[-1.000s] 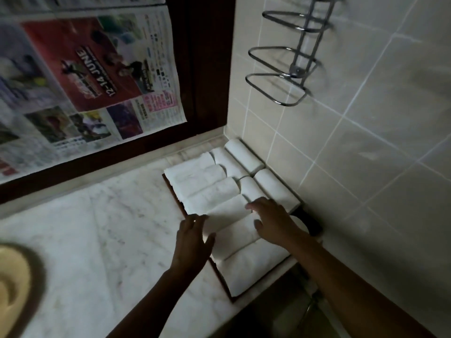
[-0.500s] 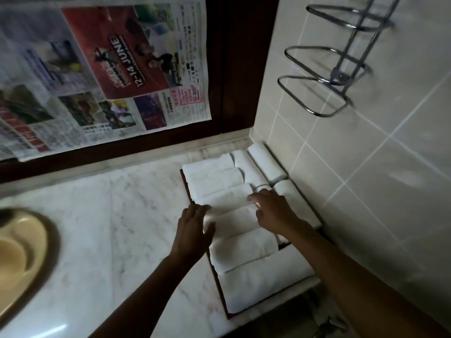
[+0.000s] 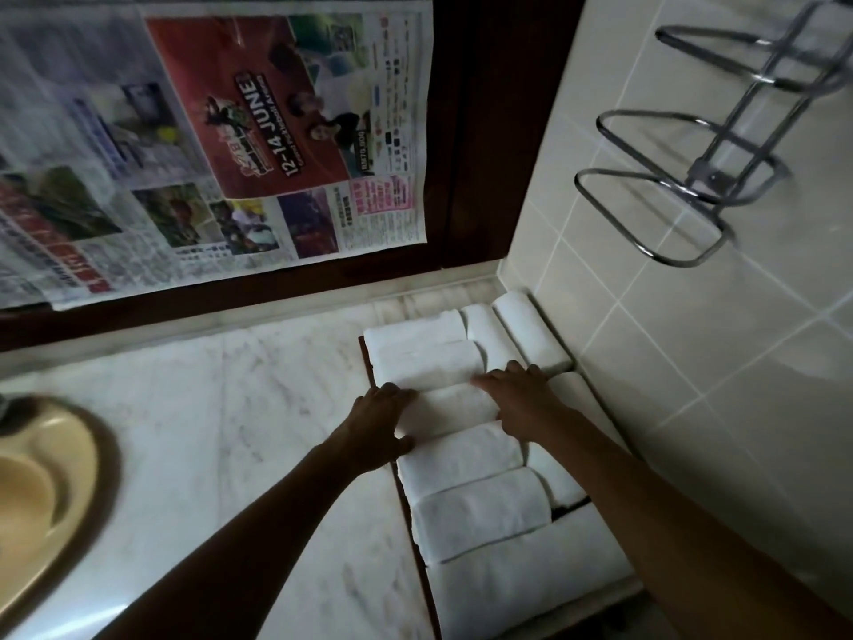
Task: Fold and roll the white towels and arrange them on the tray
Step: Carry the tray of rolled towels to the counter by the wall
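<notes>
Several rolled white towels [image 3: 477,512] lie side by side on a dark wooden tray [image 3: 367,351] in the counter's corner, with more rolls [image 3: 531,332] set crosswise along the tiled wall. My left hand [image 3: 376,424] rests at the left end of a middle roll [image 3: 445,406], fingers on top and thumb against the roll below. My right hand [image 3: 524,401] lies flat on that roll's right end, fingers spread and pointing left. Most of the tray is hidden under the towels.
The tray sits on a white marble counter [image 3: 221,436]. A yellowish basin [image 3: 41,491] is at the left edge. Newspaper [image 3: 207,140] covers a dark wooden frame behind. A chrome wire rack [image 3: 683,177] juts from the tiled wall [image 3: 738,362] on the right.
Both hands have moved one roll farther back along the row. The camera has leaned in and shifted, so the tray sits lower and larger in view.
</notes>
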`<state>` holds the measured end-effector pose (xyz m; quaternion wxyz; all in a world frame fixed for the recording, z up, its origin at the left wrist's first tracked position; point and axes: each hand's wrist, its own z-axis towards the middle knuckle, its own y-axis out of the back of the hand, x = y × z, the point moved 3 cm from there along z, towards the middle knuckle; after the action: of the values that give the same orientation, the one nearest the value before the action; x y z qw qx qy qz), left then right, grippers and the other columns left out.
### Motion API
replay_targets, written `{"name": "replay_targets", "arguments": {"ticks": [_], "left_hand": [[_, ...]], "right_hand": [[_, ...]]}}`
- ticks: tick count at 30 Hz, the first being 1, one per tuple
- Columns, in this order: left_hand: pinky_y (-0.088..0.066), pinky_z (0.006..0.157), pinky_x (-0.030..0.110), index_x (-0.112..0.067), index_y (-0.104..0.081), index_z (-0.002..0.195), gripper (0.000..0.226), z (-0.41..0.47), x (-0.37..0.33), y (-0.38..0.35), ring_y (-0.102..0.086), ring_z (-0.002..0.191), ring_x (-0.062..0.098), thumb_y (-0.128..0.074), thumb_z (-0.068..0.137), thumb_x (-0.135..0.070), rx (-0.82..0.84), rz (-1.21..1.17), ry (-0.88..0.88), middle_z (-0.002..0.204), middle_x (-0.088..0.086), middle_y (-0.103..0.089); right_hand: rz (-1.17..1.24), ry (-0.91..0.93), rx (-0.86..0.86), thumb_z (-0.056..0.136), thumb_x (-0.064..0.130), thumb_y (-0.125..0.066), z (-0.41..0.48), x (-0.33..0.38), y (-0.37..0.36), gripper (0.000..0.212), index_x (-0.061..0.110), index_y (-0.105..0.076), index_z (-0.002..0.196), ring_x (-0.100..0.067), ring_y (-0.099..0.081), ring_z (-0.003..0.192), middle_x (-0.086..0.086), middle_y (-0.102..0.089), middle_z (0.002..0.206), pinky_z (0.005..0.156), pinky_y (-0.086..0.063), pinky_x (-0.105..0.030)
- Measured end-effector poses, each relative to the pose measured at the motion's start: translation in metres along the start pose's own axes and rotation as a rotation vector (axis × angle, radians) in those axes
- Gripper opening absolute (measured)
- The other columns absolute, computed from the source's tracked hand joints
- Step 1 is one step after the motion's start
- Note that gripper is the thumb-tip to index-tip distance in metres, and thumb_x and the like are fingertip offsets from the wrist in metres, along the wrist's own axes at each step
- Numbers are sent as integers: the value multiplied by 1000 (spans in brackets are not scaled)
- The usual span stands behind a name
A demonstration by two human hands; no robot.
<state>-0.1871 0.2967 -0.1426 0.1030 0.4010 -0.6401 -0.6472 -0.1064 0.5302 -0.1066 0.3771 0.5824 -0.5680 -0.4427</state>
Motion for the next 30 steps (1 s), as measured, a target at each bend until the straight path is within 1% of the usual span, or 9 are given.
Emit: {"name": "replay_targets", "arguments": {"ticks": [6,9,11,15,19,21,23,26,30], "left_hand": [[-47,101,43,-24,-51,146,73,-3,2,2,-54,121,24,-70,80,-48,-73,-133,23,135,0,-56],[-51,97,43,-19,-60,135,59,4,10,17,-59,114,23,-68,83,-45,-256,-257,87,126,2,-59],[-51,96,46,-16,-57,137,55,11,15,23,-57,116,28,-72,88,-34,-322,-222,124,129,5,-57],[-43,101,44,-19,-47,148,60,24,23,21,-49,126,27,-66,94,-38,-176,-83,146,144,2,-50],[-43,94,42,-21,-59,132,41,31,29,29,-54,114,25,-64,94,-36,-261,-106,148,127,0,-60],[-45,93,43,-20,-60,129,38,40,33,37,-55,111,27,-66,94,-33,-335,-131,164,121,3,-60],[-47,94,46,-17,-58,132,42,52,41,46,-55,113,28,-67,94,-30,-370,-152,195,127,6,-58],[-44,105,50,-18,-45,148,58,74,53,53,-48,131,30,-67,95,-29,-262,-165,213,148,8,-47],[-33,111,47,-27,-36,156,64,93,60,49,-39,141,29,-61,99,-35,-59,-78,144,157,4,-39]], "right_hand": [[125,11,84,83,8,-59,11,-8,15,75,29,-42,153,-26,-47,128,0,-54,142,105,-35,-42],[304,-63,-132,88,11,-61,24,-14,28,65,29,-45,147,-26,-52,125,0,-55,139,99,-43,-42],[288,-78,-205,92,13,-62,34,-13,28,65,29,-40,151,-27,-49,127,0,-48,148,99,-45,-44],[155,-43,-101,88,12,-57,51,-5,21,68,32,-40,151,-26,-42,131,7,-45,150,101,-37,-45],[159,-46,-19,83,15,-61,67,-8,33,64,33,-51,143,-24,-42,131,7,-53,140,104,-32,-46],[206,-57,-86,86,13,-61,79,-15,41,55,31,-57,138,-26,-44,130,5,-56,136,102,-32,-44],[273,-68,-206,92,12,-59,94,-19,47,53,28,-54,142,-27,-45,129,3,-54,141,101,-35,-43],[241,27,-220,96,15,-61,116,-19,48,60,27,-45,152,-28,-43,130,5,-43,156,100,-41,-43],[125,95,-199,99,25,-64,136,-17,38,52,31,-51,148,-25,-45,127,8,-52,150,97,-41,-42]]}}
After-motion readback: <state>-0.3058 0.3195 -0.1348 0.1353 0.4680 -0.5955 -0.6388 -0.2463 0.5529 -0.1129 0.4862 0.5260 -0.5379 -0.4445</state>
